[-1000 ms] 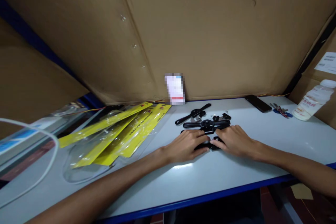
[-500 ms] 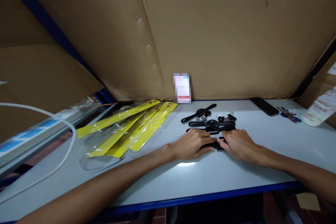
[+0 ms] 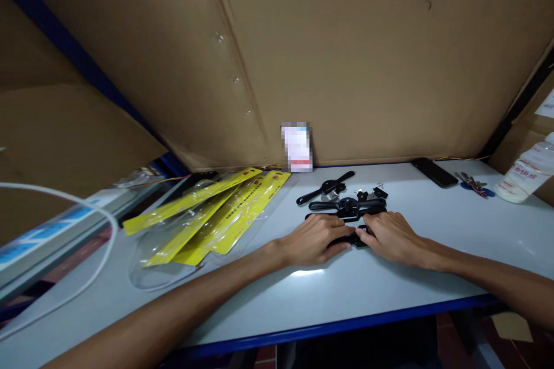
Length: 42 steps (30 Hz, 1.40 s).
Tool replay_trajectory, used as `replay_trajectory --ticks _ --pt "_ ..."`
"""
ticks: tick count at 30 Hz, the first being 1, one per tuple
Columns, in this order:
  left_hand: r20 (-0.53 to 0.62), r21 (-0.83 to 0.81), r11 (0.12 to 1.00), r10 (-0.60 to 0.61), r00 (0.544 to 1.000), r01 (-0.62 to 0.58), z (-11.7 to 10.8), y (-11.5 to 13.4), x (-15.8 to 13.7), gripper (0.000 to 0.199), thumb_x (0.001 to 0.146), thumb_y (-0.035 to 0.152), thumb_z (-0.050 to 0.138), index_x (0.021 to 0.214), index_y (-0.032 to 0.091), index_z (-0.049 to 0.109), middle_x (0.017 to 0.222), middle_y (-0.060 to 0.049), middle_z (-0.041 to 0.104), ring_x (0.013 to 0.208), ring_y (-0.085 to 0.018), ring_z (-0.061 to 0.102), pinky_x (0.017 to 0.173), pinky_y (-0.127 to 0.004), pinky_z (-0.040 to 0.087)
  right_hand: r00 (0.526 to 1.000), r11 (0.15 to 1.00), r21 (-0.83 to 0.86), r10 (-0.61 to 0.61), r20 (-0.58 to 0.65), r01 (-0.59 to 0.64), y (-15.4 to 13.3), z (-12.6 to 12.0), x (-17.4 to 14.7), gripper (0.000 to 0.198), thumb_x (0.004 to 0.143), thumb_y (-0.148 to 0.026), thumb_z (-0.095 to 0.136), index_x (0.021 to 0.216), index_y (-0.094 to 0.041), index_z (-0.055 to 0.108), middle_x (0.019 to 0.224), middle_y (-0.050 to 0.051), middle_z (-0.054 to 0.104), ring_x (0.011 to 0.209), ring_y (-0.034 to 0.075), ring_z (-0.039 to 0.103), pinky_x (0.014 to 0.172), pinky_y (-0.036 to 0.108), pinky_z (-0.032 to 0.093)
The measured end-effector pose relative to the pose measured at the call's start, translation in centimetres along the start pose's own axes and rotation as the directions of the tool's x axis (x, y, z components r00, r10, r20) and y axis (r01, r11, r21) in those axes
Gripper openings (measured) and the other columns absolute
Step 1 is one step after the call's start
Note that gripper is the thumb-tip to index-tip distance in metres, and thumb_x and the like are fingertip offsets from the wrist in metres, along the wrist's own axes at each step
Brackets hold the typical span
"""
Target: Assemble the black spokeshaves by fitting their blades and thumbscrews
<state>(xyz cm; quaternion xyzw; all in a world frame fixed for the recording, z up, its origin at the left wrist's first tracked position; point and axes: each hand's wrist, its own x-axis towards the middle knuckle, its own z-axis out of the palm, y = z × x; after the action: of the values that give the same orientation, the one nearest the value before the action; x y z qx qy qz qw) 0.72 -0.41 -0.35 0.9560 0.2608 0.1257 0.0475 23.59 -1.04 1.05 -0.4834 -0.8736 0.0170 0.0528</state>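
Note:
On the table, my left hand (image 3: 320,237) and my right hand (image 3: 392,237) are closed over the two ends of a black spokeshave (image 3: 360,237). Only its middle part shows between my thumbs; the handles are hidden under my fingers. Just beyond my knuckles lies another black spokeshave (image 3: 350,211), close to a further one and partly covered by my hands. A third one (image 3: 325,187) lies slanted farther back. Beside it are small loose parts: black cap pieces (image 3: 380,192), a few tiny screws (image 3: 359,191) and what seem to be metal blades.
Yellow-carded clear blister packs (image 3: 242,216) are fanned out at left. A power strip (image 3: 52,230) and white cable (image 3: 113,236) lie beyond them. A lit phone (image 3: 296,147) leans on the cardboard wall; a dark phone (image 3: 434,173), keys (image 3: 471,184) and white bottle (image 3: 519,181) sit at right.
The camera view has shifted slightly. Both hands stay on the same spokeshave, with hardly any finger movement visible.

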Motion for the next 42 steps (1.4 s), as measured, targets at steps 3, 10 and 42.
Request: replay_trajectory --ticks 3,10,42 --pt "-0.003 -0.004 1.000 -0.008 1.000 0.008 0.0 0.0 0.0 0.032 0.105 0.038 0.047 0.120 0.017 0.066 0.098 -0.009 0.073 0.085 -0.023 0.069 0.072 -0.034 0.050 1.000 1.000 0.000 -0.001 -0.019 0.001 -0.1 -0.2 -0.1 0.033 0.099 -0.036 0.047 0.088 -0.017 0.071 0.080 0.011 0.074 0.063 0.021 0.060 0.056 0.033 0.030" --pt "-0.021 -0.023 1.000 -0.004 1.000 0.003 0.1 -0.1 0.0 0.031 0.104 0.037 0.046 0.117 0.018 0.067 0.096 -0.009 0.073 0.083 -0.022 0.069 0.071 -0.034 0.051 1.000 0.998 -0.054 0.019 -0.007 -0.020 0.0 -0.8 -0.4 0.048 0.102 -0.045 0.043 0.073 -0.018 0.071 0.066 0.010 0.066 0.058 0.019 0.056 0.057 0.032 0.031" --pt "0.005 -0.008 1.000 0.009 1.000 -0.009 0.1 -0.1 -0.1 0.032 0.106 0.035 0.044 0.121 0.016 0.066 0.099 -0.010 0.074 0.086 -0.023 0.070 0.074 -0.036 0.051 0.973 0.943 0.256 -0.229 0.037 0.212 1.3 -2.8 -0.3 0.031 0.082 -0.008 0.050 0.095 -0.024 0.073 0.084 0.003 0.075 0.071 0.016 0.062 0.063 0.029 0.033"
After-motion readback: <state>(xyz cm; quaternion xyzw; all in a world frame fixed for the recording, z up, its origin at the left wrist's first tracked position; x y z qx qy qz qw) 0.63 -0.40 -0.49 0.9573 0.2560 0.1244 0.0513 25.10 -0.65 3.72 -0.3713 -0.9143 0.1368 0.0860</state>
